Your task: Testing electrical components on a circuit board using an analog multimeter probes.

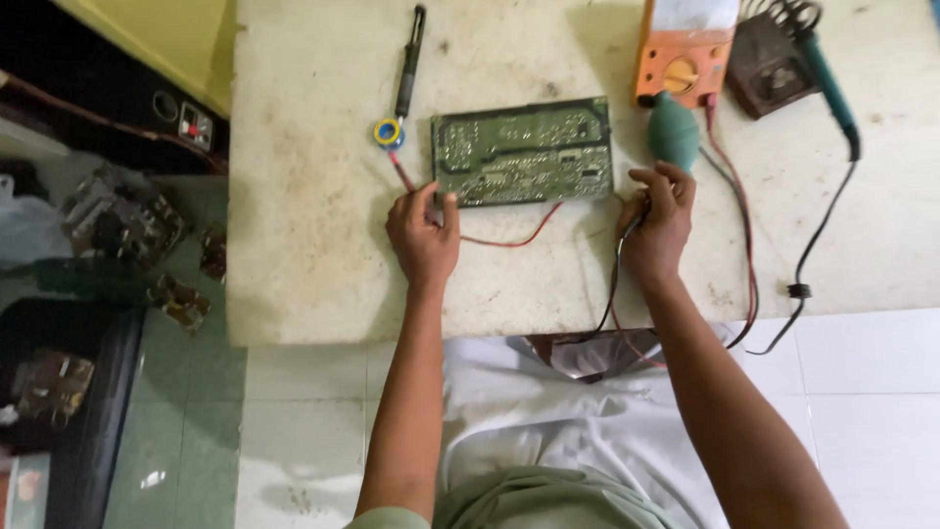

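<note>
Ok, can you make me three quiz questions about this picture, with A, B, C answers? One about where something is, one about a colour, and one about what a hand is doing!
1. Where is the green circuit board?
A. On the floor
B. On the table, between the two hands
C. On top of the meter

2. What colour is the meter at the table's far edge?
A. Orange
B. Purple
C. White

3. What is the right hand doing?
A. Lying flat and empty
B. Holding a black probe lead by the board's edge
C. Holding the soldering iron

Answers:
1. B, the board lies flat on the table with the left hand at its near left corner and the right hand at its right.
2. A, its case is plainly orange.
3. B, the fingers are closed round the lead, whose black wire runs down off the table.
</note>
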